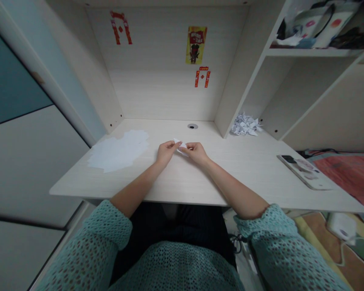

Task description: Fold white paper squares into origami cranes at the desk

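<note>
The left hand [165,152] and right hand [198,152] meet above mid-surface [182,184], angled inward, bent fingers [171,144] pinching one small white paper [183,145] between them. One spread of sheets [119,149] lies left, one crumpled-looking heap [245,124] right, pieces I can't count; one phone [303,171] farther right.

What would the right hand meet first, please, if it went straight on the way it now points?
Apart from the white paper it holds, the right hand would most likely meet the left hand first, just across the paper; exact depth is hard to judge.
</note>
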Motion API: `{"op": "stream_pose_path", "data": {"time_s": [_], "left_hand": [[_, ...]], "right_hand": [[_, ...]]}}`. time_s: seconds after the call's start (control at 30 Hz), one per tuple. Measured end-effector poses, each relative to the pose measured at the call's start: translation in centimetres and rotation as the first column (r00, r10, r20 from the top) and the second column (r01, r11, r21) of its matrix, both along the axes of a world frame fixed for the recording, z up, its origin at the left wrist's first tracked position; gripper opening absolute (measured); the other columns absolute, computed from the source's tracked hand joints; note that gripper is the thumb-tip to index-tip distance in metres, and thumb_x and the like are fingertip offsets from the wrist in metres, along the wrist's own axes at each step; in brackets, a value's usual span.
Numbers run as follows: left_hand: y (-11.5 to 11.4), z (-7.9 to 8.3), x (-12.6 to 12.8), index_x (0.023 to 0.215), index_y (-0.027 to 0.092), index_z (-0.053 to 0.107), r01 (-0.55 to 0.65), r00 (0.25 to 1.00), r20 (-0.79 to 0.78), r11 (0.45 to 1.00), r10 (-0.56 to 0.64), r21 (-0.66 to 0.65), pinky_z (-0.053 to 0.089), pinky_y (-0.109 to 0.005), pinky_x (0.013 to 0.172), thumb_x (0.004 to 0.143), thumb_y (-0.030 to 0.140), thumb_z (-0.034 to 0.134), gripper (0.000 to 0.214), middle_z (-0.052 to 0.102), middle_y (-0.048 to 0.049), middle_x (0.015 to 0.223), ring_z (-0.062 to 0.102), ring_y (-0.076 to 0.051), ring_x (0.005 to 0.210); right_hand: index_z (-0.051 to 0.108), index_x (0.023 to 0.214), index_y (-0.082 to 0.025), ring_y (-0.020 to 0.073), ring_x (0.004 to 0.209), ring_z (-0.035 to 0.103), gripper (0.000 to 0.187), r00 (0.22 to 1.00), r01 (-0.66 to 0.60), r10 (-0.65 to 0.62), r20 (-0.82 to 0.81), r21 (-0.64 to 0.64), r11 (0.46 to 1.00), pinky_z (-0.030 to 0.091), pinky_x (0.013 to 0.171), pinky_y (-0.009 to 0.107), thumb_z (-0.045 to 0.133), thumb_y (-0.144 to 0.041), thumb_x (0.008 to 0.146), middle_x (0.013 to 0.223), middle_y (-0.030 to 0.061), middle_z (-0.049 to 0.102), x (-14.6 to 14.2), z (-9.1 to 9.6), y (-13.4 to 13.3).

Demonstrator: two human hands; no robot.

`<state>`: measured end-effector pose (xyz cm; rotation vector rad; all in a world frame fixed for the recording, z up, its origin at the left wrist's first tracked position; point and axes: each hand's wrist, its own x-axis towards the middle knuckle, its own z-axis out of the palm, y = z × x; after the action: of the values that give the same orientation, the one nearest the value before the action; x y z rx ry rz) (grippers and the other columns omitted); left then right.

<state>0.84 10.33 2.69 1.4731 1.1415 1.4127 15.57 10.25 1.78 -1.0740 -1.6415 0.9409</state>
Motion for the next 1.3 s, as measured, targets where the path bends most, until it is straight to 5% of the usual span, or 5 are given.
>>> {"op": "stream_pose_path", "data": {"time_s": [0.53,0.73,0.97,1.3], "left_hand": [[0.2,-0.4,-0.1,0.051,0.016,0.052,-0.032,0.999,-0.042,0.998,0.035,0.063,0.028,-0.024,0.053,0.069,0.046,0.064,0.036,0.042,0.0044,0.052,0.037,-0.009,0.053],[0.3,-0.6,-0.2,0.049,0.016,0.053,0.016,0.998,-0.062,0.999,-0.014,0.038,0.029,-0.023,0.054,0.065,0.044,0.068,0.036,0.042,0.0046,0.05,0.039,-0.009,0.053],[0.4,-0.6,-0.5,0.052,0.016,0.054,-0.048,0.999,0.01,0.999,0.048,0.026,0.028,-0.024,0.052,0.067,0.046,0.067,0.035,0.046,0.0038,0.052,0.038,-0.009,0.051],[0.3,-0.5,-0.3,0.055,0.016,0.056,-0.128,0.991,0.043,0.989,0.125,0.08,0.031,-0.022,0.054,0.07,0.044,0.063,0.033,0.05,0.0031,0.054,0.043,-0.009,0.054]], "right_hand": [[0.061,0.06,-0.012,0.006,0.046,0.023,0.048,0.997,-0.015,0.019,0.075,-0.045,0.999,0.014,0.044,0.024,0.061,-0.06,0.064,0.048,-0.0045,0.035,-0.3,-1.4,1.1],[0.048,0.047,-0.016,0.0056,0.045,0.021,0.051,0.994,0.073,-0.071,0.078,-0.024,0.997,0.013,0.043,0.024,0.062,-0.062,0.063,0.045,-0.0057,0.031,-0.2,-2.0,1.4],[0.069,0.068,-0.012,0.0068,0.046,0.028,0.048,0.992,-0.016,0.022,0.125,-0.045,0.999,0.019,0.044,0.023,0.059,-0.059,0.067,0.049,-0.0027,0.045,-0.1,-1.7,1.4],[0.069,0.064,-0.012,0.0076,0.045,0.033,0.047,0.989,-0.01,0.011,0.146,-0.006,1.0,0.022,0.045,0.023,0.058,-0.058,0.069,0.047,-0.0003,0.052,-0.1,-1.0,1.2]]}}
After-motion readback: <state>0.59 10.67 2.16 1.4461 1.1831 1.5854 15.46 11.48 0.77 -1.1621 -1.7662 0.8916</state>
